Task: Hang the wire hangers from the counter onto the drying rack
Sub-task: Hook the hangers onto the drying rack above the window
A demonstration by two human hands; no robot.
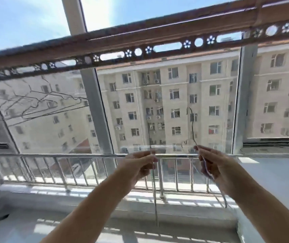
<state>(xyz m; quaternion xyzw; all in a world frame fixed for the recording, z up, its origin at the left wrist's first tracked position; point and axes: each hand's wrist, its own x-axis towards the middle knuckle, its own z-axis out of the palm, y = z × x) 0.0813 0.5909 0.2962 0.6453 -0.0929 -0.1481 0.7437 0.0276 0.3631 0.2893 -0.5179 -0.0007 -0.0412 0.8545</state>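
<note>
The drying rack (140,39) is a brown bar with punched holes that crosses the top of the view. Several dark wire hangers (40,104) hang from its left part. My left hand (138,163) pinches a thin wire hanger (153,181) that runs almost straight up and down, seen edge-on. My right hand (210,163) pinches a second wire hanger (192,127), whose hook rises above my fingers. Both hands are raised at chest height below the rack, apart from it.
A steel railing (70,156) and large window panes stand right ahead, with an apartment block outside. A white counter ledge (271,172) lies at the right and a pale sill runs along the bottom. A window post (98,111) stands left of centre.
</note>
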